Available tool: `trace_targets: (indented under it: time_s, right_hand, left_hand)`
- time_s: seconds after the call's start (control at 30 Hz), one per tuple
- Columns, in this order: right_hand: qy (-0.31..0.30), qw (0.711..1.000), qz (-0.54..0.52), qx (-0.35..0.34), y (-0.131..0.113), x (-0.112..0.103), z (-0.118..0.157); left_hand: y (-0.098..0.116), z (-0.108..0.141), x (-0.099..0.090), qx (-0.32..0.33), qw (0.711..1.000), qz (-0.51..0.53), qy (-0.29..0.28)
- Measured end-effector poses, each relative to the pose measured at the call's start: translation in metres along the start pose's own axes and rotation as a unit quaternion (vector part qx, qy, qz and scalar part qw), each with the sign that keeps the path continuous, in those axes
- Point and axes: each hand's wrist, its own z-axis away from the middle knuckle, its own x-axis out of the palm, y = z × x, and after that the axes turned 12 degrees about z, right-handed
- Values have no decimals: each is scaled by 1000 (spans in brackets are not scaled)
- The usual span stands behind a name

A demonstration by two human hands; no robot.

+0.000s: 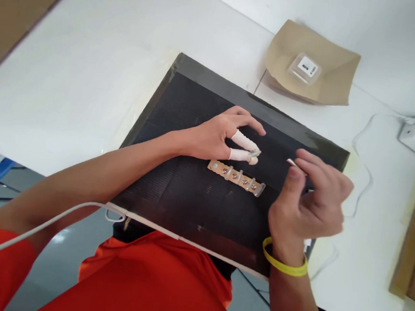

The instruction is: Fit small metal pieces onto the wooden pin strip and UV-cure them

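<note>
Red-orange cloth garment (pixel 152 286), nearest. L hand (pixel 211 135), thumb & index in white finger cots (pixel 238 155), pinches a small translucent piece (pixel 254 154) near a tan strip (pixel 215 165) w/ clear tubes (pixel 240 176) across it, on a flat black board (pixel 162 175) atop the white surface (pixel 102 64). R hand (pixel 311 198), w/ yellow wristband (pixel 285 266), pinches a slim white-tipped item (pixel 290 162), mostly hidden. Hands are apart. Far R: brown paper tray (pixel 340 75) holding clear plastic box (pixel 305 68).

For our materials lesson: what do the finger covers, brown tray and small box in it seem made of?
Finger covers: probably thin, matte rubber, wrinkled and snug.
Brown tray: likely matte paperboard, with thin, bent walls.
Small box: apparently clear, glossy plastic; the tray's brown shows through.
</note>
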Motion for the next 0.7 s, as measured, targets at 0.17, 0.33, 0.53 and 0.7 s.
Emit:
trace_targets:
  time_s: [0.17, 0.33, 0.53, 0.7]
  right_hand:
    - [-72, 992, -16, -103, 3, -2, 2]
    - [-7, 1000, -2, -12, 5, -1, 2]
    - [28, 999, 31, -8, 12, 2, 0]
    - [-43, 996, 21, -75, 10, 2, 1]
  left_hand:
    - [-4, 0, 2, 21, 1000, -10, 0]
    - [-9, 2, 7, 58, 998, -37, -4]
    - [-8, 2, 6, 57, 997, -40, -14]
    - [-10, 2, 7, 70, 996, -56, 8]
